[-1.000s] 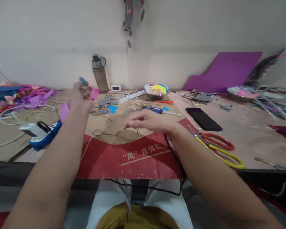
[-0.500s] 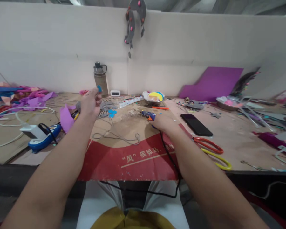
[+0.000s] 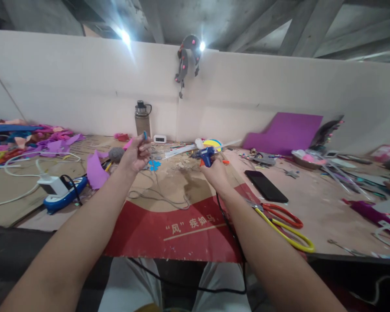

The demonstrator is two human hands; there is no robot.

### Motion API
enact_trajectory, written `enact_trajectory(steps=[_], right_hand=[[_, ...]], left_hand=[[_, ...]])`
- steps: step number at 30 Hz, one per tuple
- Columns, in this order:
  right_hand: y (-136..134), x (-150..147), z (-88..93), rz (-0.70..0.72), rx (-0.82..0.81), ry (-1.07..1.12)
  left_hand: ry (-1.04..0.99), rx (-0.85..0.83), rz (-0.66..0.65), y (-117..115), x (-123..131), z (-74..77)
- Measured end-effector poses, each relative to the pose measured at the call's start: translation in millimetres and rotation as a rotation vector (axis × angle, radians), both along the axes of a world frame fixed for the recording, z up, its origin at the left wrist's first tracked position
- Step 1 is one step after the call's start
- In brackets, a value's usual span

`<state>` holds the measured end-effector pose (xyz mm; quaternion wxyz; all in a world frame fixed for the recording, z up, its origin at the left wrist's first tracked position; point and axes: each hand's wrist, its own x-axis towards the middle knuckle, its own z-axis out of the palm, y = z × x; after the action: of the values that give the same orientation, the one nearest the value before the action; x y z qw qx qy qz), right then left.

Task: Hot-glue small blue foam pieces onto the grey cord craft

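My left hand (image 3: 135, 155) is raised over the left part of the cardboard, its thumb and finger pinching a small blue piece (image 3: 145, 135) that looks like felt or foam. Wrapped round the handle of a blue hot glue gun (image 3: 205, 154) is my right hand (image 3: 216, 172); the nozzle points left, above the cardboard. A black cord (image 3: 225, 212) runs from the gun down past the table edge. Between the hands lie blue cut-out shapes (image 3: 154, 165) and a loose grey string (image 3: 159, 197). A grey ball of yarn (image 3: 116, 154) sits behind my left wrist.
A red-printed cardboard sheet (image 3: 188, 234) covers the front. To the right are a black phone (image 3: 265, 186), red-and-yellow-handled scissors (image 3: 287, 225) and a purple sheet (image 3: 282, 134). At left stand a power strip (image 3: 65, 195) and coloured scraps (image 3: 45, 138); a bottle (image 3: 143, 121) stands behind.
My right hand has lifted the glue gun up from the cardboard. The blue piece in my left hand has turned more edge-on. The camera view has tilted upward.
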<state>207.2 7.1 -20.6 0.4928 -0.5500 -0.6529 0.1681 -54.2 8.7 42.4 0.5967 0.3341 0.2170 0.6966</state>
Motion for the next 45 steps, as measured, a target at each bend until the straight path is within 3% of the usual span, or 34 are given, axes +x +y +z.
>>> enact_trajectory(steps=[2,4,6,9,11,13,24,45], right_hand=[[-6,-7,5.3,-0.095,0.01,0.039],[-11,-13,11.2,-0.068,0.021,0.122],[-16,-18,16.6,0.039,0.008,0.257],[-24,-25,22.3,0.308,-0.007,0.454],[-30,-29,24.2,0.451,0.015,0.478],[-35,-32,24.6,0.498,0.042,0.434],[-41,-32,20.3,0.409,0.143,0.082],[-46,-35,24.1,0.343,0.182,-0.013]], left_hand=[[0.037,0.009,-0.048,-2,1,-0.1],[0.133,0.0,-0.018,-1,5,-3.8],[0.257,-0.021,0.066,0,12,-10.4],[0.384,-0.03,0.178,2,22,-20.7],[0.419,-0.024,0.207,2,26,-24.9],[0.424,-0.021,0.22,2,29,-26.6],[0.391,0.026,0.185,0,33,-27.2],[0.444,0.04,0.174,-3,38,-25.5]])
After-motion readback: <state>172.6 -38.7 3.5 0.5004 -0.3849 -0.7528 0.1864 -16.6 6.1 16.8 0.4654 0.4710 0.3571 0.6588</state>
